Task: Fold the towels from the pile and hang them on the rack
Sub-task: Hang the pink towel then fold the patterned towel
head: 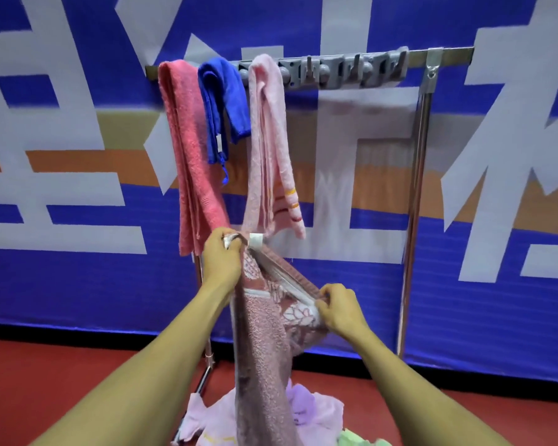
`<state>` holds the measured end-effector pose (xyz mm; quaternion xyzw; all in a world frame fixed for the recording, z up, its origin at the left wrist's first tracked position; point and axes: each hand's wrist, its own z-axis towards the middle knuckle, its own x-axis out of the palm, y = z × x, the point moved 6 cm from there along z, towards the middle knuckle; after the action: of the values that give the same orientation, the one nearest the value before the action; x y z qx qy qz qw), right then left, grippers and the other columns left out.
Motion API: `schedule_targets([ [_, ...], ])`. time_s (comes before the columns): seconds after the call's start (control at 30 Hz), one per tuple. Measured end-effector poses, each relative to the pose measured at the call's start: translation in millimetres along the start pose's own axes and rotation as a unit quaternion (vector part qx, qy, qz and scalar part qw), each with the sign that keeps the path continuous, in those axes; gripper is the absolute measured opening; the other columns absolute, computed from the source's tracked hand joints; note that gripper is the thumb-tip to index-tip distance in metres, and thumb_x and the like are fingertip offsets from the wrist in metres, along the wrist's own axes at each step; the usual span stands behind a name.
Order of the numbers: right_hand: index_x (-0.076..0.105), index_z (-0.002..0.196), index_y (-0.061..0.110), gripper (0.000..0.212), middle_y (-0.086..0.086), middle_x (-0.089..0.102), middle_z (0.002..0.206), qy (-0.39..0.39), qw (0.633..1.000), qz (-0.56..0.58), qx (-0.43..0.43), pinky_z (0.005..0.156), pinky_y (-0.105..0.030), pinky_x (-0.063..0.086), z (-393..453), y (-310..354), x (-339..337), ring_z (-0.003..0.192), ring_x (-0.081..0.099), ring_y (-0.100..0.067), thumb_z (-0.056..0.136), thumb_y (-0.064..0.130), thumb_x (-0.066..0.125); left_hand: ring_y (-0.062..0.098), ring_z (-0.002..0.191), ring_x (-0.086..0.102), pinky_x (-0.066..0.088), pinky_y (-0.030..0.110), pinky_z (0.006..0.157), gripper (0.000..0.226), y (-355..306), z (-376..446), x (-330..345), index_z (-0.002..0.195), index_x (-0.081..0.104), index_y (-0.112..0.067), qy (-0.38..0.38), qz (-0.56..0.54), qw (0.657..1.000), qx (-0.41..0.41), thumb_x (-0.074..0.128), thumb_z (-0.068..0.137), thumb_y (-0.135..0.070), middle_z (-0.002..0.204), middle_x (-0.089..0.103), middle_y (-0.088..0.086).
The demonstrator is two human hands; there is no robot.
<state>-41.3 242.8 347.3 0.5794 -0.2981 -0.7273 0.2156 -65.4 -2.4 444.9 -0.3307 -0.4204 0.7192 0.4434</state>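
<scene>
We are pinching the dusty-pink patterned towel's top edge with left hand and right hand; matching corners squarely should keep the fold even.

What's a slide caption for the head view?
Both hands hold a mauve towel before the rack, three towels hung.

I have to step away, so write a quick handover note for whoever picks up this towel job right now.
Left hand grips one top corner of the mauve towel; right hand pinches the other end of that edge. The towel hangs down toward the pile on the floor.
Done: red towel, blue towel and pink towel hang on the rack.
Left: fold and hang this towel, then the pile.
</scene>
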Motion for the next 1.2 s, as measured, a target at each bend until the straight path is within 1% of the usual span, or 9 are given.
schedule_targets([
  [0.13,0.042,0.062,0.017,0.042,0.000,0.054,0.067,-0.018,0.998,-0.049,0.027,0.064,-0.035,0.036,0.7,-27.2,0.2,0.074,0.051,-0.031,0.094,0.039,0.058,0.025,0.086,0.061,0.049,0.041,0.078,0.009,37.9,-7.1,-7.7,0.096,0.066,-0.012,-0.043,0.029,0.997,-0.049,0.058,0.093,-0.010,0.085,0.066,0.001],
  [0.27,0.041,0.064,0.018,0.042,0.000,0.051,0.066,-0.018,0.999,-0.015,0.043,0.057,-0.035,0.034,6.4,-35.7,3.2,0.074,0.052,-0.029,0.097,0.039,0.055,0.033,0.089,0.066,0.053,0.046,0.080,0.006,84.7,-26.0,-2.6,0.092,0.067,-0.009,-0.035,0.026,0.993,-0.112,0.065,0.090,-0.015,0.090,0.070,0.011],
  [0.43,0.055,0.096,0.022,0.007,-0.001,0.059,0.087,-0.011,0.984,0.164,0.068,0.053,-0.025,0.037,12.8,-29.1,20.9,0.066,0.053,-0.015,0.093,0.022,0.062,0.025,0.071,0.067,0.057,0.045,0.073,0.014,117.5,-50.9,19.5,0.076,0.068,-0.014,0.106,0.007,0.980,-0.168,0.081,0.076,-0.010,0.077,0.073,0.012],
  [0.53,0.055,0.089,0.022,0.016,-0.007,0.055,0.077,0.033,0.954,0.289,0.066,0.049,-0.024,0.039,8.1,-12.4,37.3,0.058,0.048,-0.017,0.093,0.006,0.058,0.023,0.065,0.066,0.056,0.042,0.067,0.020,118.7,-51.4,25.1,0.064,0.066,-0.020,0.156,0.030,0.975,-0.155,0.085,0.060,-0.025,0.069,0.073,0.011],
  [0.63,0.065,0.089,0.014,0.019,-0.013,0.054,0.077,0.099,0.938,0.330,0.038,0.059,-0.035,0.048,-1.8,9.6,46.1,0.061,0.051,-0.019,0.092,-0.001,0.054,0.021,0.064,0.064,0.055,0.044,0.065,0.017,119.7,-53.9,25.8,0.069,0.068,-0.006,0.166,0.023,0.975,-0.147,0.083,0.073,-0.014,0.077,0.073,0.022],
  [0.77,0.075,0.092,0.011,0.045,-0.007,0.069,0.086,0.169,0.913,0.371,0.002,0.065,-0.028,0.057,-10.3,26.2,51.1,0.071,0.065,-0.014,0.083,-0.021,0.045,0.020,0.067,0.061,0.056,0.057,0.071,0.015,113.4,-55.7,26.1,0.073,0.070,-0.007,0.184,0.008,0.973,-0.135,0.074,0.075,-0.021,0.081,0.074,0.021],
  [0.87,0.074,0.097,0.016,0.061,0.000,0.071,0.094,0.144,0.940,0.306,-0.049,0.066,-0.025,0.054,-10.6,28.1,49.4,0.072,0.068,-0.008,0.069,-0.030,0.046,0.023,0.070,0.065,0.058,0.055,0.072,0.009,108.9,-56.8,26.2,0.077,0.074,-0.010,0.196,0.002,0.971,-0.133,0.071,0.079,-0.018,0.081,0.075,0.018],
  [1.03,0.074,0.077,0.020,0.012,0.008,0.072,0.076,0.045,0.979,0.174,-0.098,0.072,-0.025,0.054,-10.3,29.1,43.9,0.073,0.066,-0.005,0.074,0.014,0.083,0.019,0.072,0.070,0.061,0.035,0.069,0.015,104.8,-60.8,33.2,0.079,0.075,-0.008,0.231,-0.008,0.965,-0.121,0.065,0.090,-0.005,0.073,0.073,0.011],
  [1.2,0.066,0.063,0.020,0.025,0.018,0.056,0.048,0.022,0.975,0.193,-0.111,0.048,-0.009,0.035,-14.9,37.0,38.0,0.042,0.047,0.002,0.085,0.017,0.077,0.022,0.083,0.075,0.060,0.031,0.075,0.014,97.2,-69.3,41.8,0.093,0.077,-0.006,0.285,-0.051,0.950,-0.114,0.064,0.095,-0.008,0.085,0.077,0.012],
])
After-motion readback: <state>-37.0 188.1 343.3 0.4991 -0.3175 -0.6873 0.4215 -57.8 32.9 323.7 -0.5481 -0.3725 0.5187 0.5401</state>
